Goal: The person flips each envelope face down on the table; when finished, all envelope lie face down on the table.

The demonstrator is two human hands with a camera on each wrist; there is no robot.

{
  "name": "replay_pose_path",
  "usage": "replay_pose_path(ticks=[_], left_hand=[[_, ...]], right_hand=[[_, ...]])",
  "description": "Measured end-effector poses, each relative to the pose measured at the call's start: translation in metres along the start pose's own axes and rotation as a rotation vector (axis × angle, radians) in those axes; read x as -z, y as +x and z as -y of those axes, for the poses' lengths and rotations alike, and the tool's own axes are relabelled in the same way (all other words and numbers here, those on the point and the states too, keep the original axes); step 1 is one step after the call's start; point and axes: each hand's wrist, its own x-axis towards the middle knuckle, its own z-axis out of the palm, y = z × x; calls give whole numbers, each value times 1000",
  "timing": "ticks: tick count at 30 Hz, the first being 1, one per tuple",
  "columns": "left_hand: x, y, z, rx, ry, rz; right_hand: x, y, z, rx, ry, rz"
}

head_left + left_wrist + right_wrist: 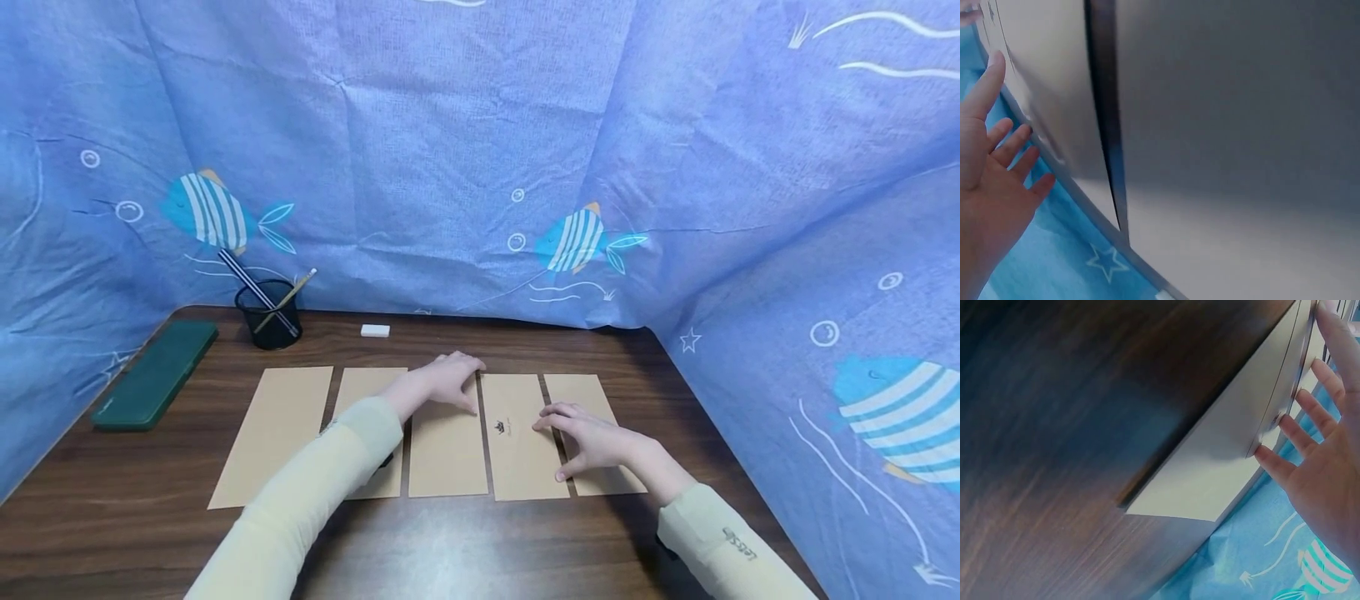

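The person's left arm, in a pale yellow sleeve (315,492), reaches across the second tan card (367,383), and the left hand (448,382) is over the far part of the third tan card (447,458). Its fingers are spread, with the thumb apart, and hold nothing. The right arm slants in from the near right corner, and the right hand (592,437) is over the fifth tan card (577,387). Its fingers bend a little, the thumb is held wide away from them, and they hold nothing too. The cards look like flat, smooth paper, each a long shape with straight sides, in a row with thin gaps between. The surface (112,500) under them is dark brown with wood lines, shiny near the front. The fourth tan card (521,462), with a little black crown (500,427) on it, lies between the two hands. The right fingertips are over it, just beside the small writing, and the right thumb tip is by its right edge. It is hard to tell if they touch it.
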Motion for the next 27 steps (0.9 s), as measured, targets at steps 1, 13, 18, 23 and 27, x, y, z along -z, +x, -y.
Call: replay_pose_path(ticks=[1,13,18,23,27], left_hand=[[-2,2,-3,-6,-2,7],[-13,15,-11,-37,-18,-4],[-13,17,-10,-66,-107,-19],[-13,18,-10,-106,-126,-23],[-12,19,-8,-143,-100,-28]], right_hand=[[0,0,0,4,-4,-2],[0,1,-2,22,-35,-13],[0,1,-2,21,-33,-12],[2,2,-4,25,-23,10],[6,3,-5,10,35,25]])
